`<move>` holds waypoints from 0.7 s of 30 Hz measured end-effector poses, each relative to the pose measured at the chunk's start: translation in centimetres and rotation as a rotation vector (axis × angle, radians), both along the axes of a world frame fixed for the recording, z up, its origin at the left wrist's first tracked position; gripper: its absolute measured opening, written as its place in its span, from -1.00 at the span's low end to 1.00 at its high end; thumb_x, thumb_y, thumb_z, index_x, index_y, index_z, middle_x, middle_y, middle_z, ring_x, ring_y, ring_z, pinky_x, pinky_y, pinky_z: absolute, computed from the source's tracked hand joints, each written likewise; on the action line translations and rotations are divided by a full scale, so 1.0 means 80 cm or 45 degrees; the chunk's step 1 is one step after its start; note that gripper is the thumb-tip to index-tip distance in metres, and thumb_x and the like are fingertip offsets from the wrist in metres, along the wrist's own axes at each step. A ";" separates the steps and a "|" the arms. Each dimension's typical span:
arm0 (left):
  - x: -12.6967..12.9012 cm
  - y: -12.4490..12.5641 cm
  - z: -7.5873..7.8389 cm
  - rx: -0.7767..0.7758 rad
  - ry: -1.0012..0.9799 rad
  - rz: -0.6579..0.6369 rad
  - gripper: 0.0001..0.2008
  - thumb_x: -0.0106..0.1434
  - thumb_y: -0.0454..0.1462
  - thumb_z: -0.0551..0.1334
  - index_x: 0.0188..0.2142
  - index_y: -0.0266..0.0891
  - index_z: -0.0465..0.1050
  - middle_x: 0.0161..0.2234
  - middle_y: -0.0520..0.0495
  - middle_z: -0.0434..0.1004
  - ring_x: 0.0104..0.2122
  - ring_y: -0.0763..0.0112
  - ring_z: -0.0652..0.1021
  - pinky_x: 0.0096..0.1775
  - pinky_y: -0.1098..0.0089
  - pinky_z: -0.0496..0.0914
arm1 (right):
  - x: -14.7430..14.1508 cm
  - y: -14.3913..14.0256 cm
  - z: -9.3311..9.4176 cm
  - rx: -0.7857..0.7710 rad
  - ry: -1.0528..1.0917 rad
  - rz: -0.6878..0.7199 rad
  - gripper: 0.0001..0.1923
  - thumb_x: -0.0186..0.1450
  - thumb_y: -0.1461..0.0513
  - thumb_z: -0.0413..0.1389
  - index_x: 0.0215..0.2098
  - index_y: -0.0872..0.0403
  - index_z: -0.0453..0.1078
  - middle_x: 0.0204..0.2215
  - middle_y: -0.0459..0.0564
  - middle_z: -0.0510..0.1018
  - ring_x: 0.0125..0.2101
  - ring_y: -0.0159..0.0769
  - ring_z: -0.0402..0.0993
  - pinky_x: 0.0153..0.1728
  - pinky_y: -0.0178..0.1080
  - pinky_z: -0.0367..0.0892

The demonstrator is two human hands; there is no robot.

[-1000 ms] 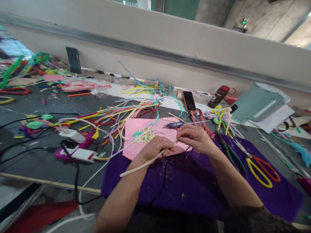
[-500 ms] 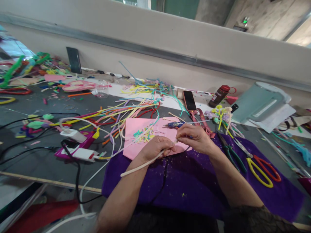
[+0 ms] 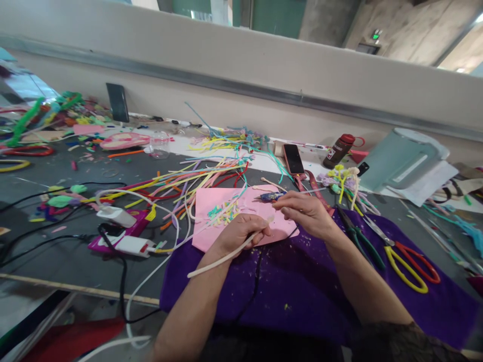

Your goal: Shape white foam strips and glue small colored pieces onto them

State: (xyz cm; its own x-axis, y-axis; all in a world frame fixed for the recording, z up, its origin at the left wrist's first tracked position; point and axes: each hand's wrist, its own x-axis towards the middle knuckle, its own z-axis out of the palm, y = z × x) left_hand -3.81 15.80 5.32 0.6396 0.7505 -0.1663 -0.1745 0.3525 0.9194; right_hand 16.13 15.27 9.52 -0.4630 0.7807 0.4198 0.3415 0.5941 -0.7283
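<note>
My left hand is closed, pinching a cream pipe cleaner. One end of the stem runs back over my left forearm, and a pale tip pokes out past the thumb. To the right, my right hand hovers apart from the stem, fingers stretched out and nothing visible in them. Just beyond its fingertips lies a blue pen-like tool with a metal tip. Below both hands is a pink sheet with small cut pastel pieces, on a purple cloth.
Scissors and green-handled pliers lie at the right. Bundled pipe cleaners spread behind the sheet. A magenta power strip with cables sits left. Farther back are a phone, a bottle and a pale teal container.
My right hand has let go of the pipe cleaner's tip and drawn away slightly, its fingers straightening. My left hand still grips the stem in about the same place.
</note>
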 end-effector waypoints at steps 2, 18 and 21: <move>-0.001 0.000 0.000 -0.030 -0.053 -0.008 -0.76 0.05 -0.20 0.19 -0.55 -0.38 0.44 -0.80 0.07 0.25 -0.85 0.67 0.15 -0.76 0.57 -0.08 | 0.000 0.001 0.000 -0.104 0.121 -0.008 -0.76 0.28 0.21 0.01 -0.15 0.04 0.45 -0.31 0.00 0.46 -0.39 -0.42 0.39 -0.46 -0.36 0.34; -0.001 0.002 -0.009 -0.284 -0.308 -0.142 -0.78 0.06 -0.27 0.14 -0.63 -0.37 0.35 -0.79 0.04 0.22 -0.85 0.66 0.14 -0.80 0.61 -0.06 | -0.008 0.003 -0.012 -0.343 0.265 0.092 -0.63 0.13 0.22 0.18 -0.07 0.02 0.38 -0.25 -0.02 0.47 -0.40 -0.43 0.38 -0.45 -0.36 0.29; 0.001 0.000 -0.005 -0.268 -0.276 -0.152 -0.77 0.04 -0.25 0.15 -0.65 -0.36 0.33 -0.80 0.05 0.21 -0.86 0.67 0.13 -0.80 0.61 -0.07 | -0.015 -0.002 -0.012 -0.266 0.166 0.167 -0.58 0.12 0.22 0.20 -0.03 0.01 0.34 -0.22 -0.01 0.46 -0.41 -0.43 0.38 -0.47 -0.37 0.29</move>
